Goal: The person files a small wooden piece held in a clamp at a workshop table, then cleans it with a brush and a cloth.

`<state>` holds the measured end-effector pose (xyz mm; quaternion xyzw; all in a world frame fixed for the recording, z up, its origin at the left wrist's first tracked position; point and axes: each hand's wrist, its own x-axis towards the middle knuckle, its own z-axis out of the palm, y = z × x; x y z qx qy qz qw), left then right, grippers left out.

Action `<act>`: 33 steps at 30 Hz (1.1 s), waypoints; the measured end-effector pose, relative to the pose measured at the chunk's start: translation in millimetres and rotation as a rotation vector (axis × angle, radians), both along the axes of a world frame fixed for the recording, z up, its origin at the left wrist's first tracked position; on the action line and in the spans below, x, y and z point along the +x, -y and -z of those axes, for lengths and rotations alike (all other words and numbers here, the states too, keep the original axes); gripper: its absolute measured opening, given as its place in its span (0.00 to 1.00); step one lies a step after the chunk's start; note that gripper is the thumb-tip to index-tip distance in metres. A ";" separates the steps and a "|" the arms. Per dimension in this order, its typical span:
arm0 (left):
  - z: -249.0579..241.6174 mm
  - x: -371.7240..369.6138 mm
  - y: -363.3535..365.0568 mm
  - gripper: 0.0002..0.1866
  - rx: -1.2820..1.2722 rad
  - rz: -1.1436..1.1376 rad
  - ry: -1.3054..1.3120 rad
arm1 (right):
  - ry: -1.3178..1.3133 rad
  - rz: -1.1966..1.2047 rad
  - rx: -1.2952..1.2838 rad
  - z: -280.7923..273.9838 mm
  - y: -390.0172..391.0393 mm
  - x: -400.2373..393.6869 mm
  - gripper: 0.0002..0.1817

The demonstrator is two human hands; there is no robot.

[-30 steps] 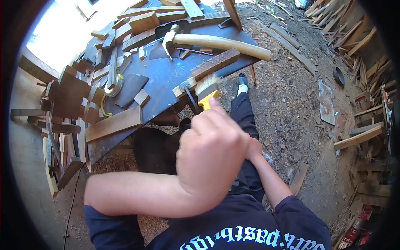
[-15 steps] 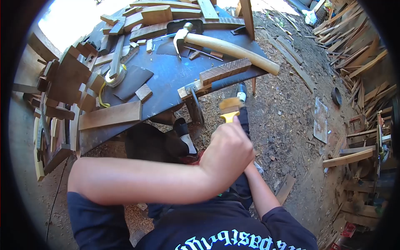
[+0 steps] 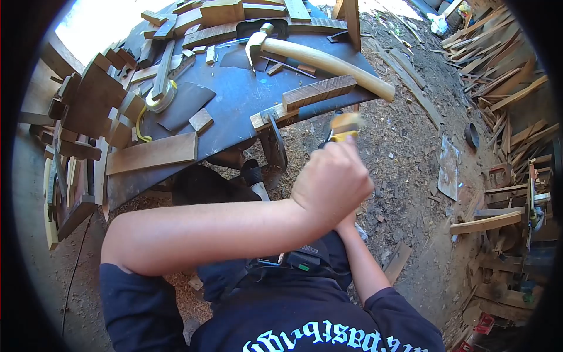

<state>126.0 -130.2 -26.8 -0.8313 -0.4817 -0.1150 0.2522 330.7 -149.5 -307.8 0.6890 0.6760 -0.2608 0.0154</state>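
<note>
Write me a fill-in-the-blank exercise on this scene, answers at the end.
1. The left hand holds a brush whose handle is coloured ______.
2. Lying on the table is a claw ______ with a long, pale handle.
3. The lettering on the dark shirt appears ______ down in this view.

Missing words: yellow; hammer; upside.

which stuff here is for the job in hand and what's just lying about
Seems part of the job:
- brush, held in the left hand
- perhaps the dark wood block near it, at the table edge

Apparently just lying about:
- hammer
- dark sheet
- wood strip at the right
</note>
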 end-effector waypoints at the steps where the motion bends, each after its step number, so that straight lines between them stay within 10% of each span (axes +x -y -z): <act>1: 1.7 -3.9 3.7 0.08 -0.018 -0.006 -0.017 | -0.020 0.021 0.016 -0.2 0.0 -0.2 0.16; 10: -15.1 -29.4 17.2 0.12 -0.185 -0.212 -0.092 | 0.013 -0.036 0.024 2.9 -4.5 -4.1 0.15; 14: 4.8 -47.8 -11.3 0.13 -0.204 0.283 0.221 | -0.061 0.014 0.080 7.2 -1.2 -2.1 0.15; 20: -79.1 -131.7 -7.3 0.11 -0.085 0.245 0.647 | -0.067 0.059 0.111 1.0 2.8 0.0 0.14; 33: -54.2 -153.2 -96.4 0.12 -0.227 0.076 -0.111 | -0.018 0.012 0.115 -0.6 2.7 -4.8 0.14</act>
